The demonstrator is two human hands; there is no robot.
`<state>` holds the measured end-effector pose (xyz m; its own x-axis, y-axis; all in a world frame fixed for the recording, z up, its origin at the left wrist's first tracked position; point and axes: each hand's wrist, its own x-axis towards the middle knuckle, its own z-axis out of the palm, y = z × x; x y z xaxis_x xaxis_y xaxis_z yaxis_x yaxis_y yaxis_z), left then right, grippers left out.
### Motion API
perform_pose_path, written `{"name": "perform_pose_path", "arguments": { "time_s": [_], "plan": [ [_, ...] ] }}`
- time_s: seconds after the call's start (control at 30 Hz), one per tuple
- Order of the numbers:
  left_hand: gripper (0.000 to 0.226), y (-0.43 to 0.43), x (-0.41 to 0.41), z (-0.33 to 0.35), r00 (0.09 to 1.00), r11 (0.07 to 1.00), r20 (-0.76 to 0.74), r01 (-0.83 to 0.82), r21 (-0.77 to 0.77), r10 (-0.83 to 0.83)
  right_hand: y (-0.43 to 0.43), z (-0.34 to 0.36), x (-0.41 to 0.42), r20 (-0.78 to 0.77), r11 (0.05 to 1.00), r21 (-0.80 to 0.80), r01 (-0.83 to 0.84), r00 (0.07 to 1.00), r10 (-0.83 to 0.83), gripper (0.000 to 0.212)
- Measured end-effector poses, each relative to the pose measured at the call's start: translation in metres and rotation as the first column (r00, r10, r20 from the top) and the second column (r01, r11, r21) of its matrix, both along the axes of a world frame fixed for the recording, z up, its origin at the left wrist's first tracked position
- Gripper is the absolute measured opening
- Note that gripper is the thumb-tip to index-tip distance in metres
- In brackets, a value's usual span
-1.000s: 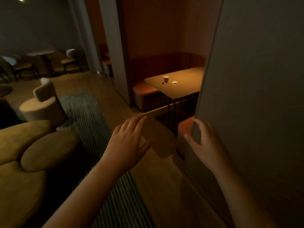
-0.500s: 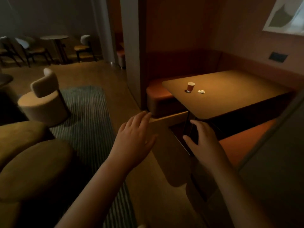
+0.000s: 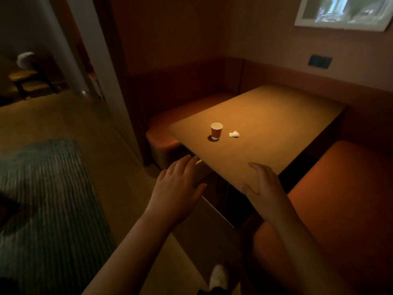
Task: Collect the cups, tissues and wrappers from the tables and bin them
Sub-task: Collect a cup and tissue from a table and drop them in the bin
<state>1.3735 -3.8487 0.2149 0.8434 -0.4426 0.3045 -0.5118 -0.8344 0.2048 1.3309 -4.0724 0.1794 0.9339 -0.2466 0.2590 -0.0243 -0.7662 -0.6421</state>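
A red paper cup stands upright on the wooden booth table, near its left edge. A small crumpled white tissue lies just to the right of the cup. My left hand hovers open, fingers spread, in front of the table's near corner. My right hand is also open, held over the table's near edge. Both hands are empty and well short of the cup and tissue.
Orange bench seats flank the table: one at the right, one behind at the left. A partition wall stands left of the booth. A striped rug covers the floor at left. A chair stands far left.
I have moved forward past the wall into the booth. The table, cup and tissue are much nearer, and both hands now reach the table's near edge.
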Motion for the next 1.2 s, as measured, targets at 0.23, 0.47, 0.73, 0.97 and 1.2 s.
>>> {"name": "perform_pose_path", "arguments": {
  "time_s": [0.23,0.47,0.73,0.97,1.2],
  "plan": [
    [0.075,-0.062,0.200,-0.027,0.996,1.000,-0.082,0.024,0.001,-0.024,-0.063,-0.030,0.205,-0.071,0.997,-0.059,0.043,0.996,-0.047,0.071],
    [0.077,-0.115,0.361,-0.061,0.978,0.994,-0.186,0.081,-0.069,-0.093,-0.121,-0.071,0.362,-0.196,0.989,0.068,0.130,0.974,-0.115,0.065],
    [0.083,-0.177,0.537,-0.168,0.938,0.971,-0.262,0.238,0.016,-0.226,-0.178,-0.190,0.509,-0.362,0.970,-0.110,0.216,0.900,-0.241,0.064],
    [0.086,-0.225,0.623,-0.232,0.848,0.910,-0.377,0.413,0.032,-0.372,-0.215,-0.255,0.586,-0.427,0.958,-0.180,0.223,0.859,-0.281,0.060],
    [0.079,-0.241,0.655,-0.257,0.765,0.852,-0.433,0.523,-0.017,-0.477,-0.211,-0.278,0.598,-0.391,0.932,-0.228,0.282,0.850,-0.353,0.033]
  ]
}}
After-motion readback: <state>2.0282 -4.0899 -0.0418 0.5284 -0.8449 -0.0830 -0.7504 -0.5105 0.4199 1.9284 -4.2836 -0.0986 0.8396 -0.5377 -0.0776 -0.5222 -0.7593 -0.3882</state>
